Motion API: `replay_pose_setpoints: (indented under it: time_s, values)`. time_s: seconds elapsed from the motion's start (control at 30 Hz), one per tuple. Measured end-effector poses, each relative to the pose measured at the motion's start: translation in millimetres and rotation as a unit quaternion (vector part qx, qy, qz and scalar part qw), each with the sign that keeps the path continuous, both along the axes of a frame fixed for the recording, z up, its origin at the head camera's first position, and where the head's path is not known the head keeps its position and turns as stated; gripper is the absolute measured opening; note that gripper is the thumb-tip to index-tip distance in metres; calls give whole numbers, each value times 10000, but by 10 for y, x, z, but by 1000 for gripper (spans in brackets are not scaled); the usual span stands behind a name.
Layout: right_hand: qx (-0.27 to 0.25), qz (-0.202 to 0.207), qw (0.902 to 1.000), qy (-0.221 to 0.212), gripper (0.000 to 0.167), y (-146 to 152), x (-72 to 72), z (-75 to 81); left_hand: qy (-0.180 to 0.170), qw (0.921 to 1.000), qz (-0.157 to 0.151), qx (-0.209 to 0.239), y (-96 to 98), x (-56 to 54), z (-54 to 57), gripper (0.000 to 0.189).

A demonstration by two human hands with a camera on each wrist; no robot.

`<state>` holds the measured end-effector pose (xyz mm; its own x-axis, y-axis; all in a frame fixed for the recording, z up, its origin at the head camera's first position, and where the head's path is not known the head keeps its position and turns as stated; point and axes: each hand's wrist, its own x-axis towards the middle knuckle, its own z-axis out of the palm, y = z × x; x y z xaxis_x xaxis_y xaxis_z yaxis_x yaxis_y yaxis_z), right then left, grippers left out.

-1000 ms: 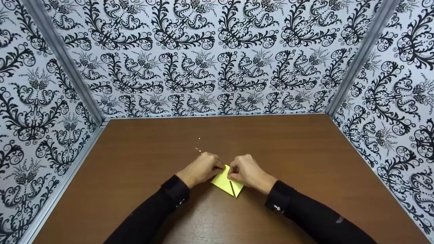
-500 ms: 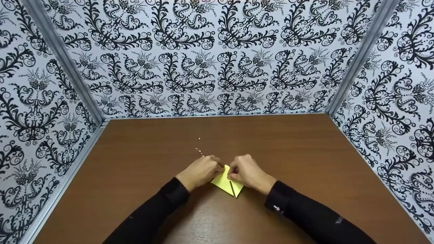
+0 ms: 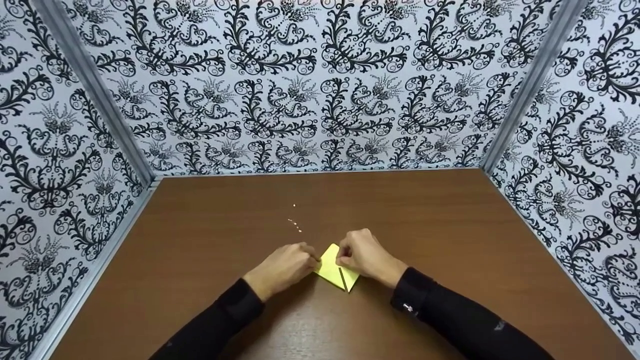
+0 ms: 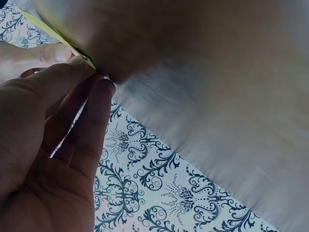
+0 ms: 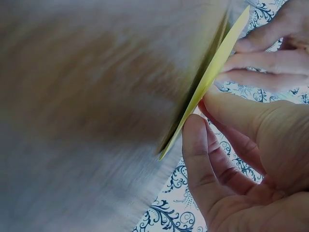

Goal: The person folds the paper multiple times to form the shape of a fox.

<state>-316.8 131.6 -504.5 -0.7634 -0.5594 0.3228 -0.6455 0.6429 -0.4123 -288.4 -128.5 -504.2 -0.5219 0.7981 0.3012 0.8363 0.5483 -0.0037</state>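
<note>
A small folded sheet of yellow paper (image 3: 330,267) lies on the brown table, a dark slit running between its flaps toward the near corner. My left hand (image 3: 286,266) holds its left corner; in the left wrist view the thumb and fingertips (image 4: 107,88) meet at the paper's edge. On the right part of the sheet is my right hand (image 3: 367,254), its fingers bent and tips against the paper. In the right wrist view the yellow paper (image 5: 212,72) appears edge-on, touched by the right thumb and fingertips (image 5: 194,128). The fingers hide part of the folds.
The brown table (image 3: 225,210) bears a short row of tiny pale specks (image 3: 295,224) beyond the left hand. Black-and-white patterned walls (image 3: 320,100) with grey metal posts (image 3: 110,105) enclose the back and sides.
My left hand has slid from the paper's top corner toward its left corner, nearer to me, uncovering more of the sheet and the specks. The right hand and the paper stay in place.
</note>
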Motion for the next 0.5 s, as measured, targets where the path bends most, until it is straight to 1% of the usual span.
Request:
replay_pose_setpoints:
  time_s: [0.23,0.43,0.5]
  values:
    - [-5,-4,10000,-72,16,-6,13,1,-138,9999,23,-9,-100,144,22,16]
    - [-16,-80,9990,-436,15,-14,22,26,-324,9994,89,21,-168,231,35,15]
    - [2,-104,9990,-430,14,-14,22,33,-300,9995,68,34,-176,244,31,16]
